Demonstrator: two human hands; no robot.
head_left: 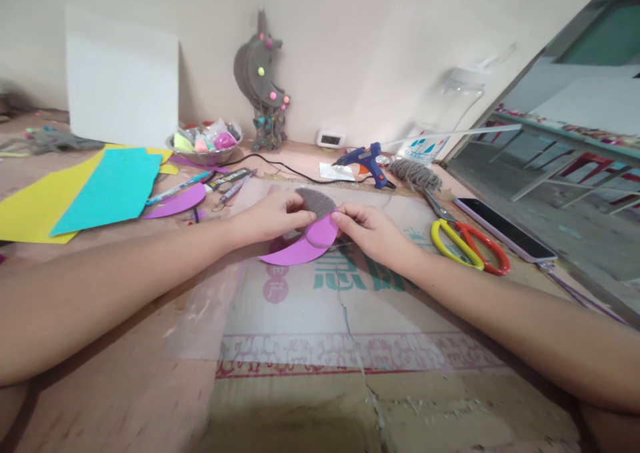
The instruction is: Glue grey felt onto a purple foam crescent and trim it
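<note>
A purple crescent-shaped piece, its upper end wrapped in grey yarn, is held between my two hands above a translucent sheet. My left hand pinches the yarn-wrapped part from the left, thumb on top. At the right edge of the purple piece, my right hand has its thumb and forefinger pressed together. A loop of grey yarn crosses the purple surface below the fingers. A thin strand trails down over the printed sheet.
Scissors and a phone lie right; behind are a blue glue gun, a yarn bundle and a clock. Coloured sheets, pens and a bowl sit left. A grey moon ornament hangs behind.
</note>
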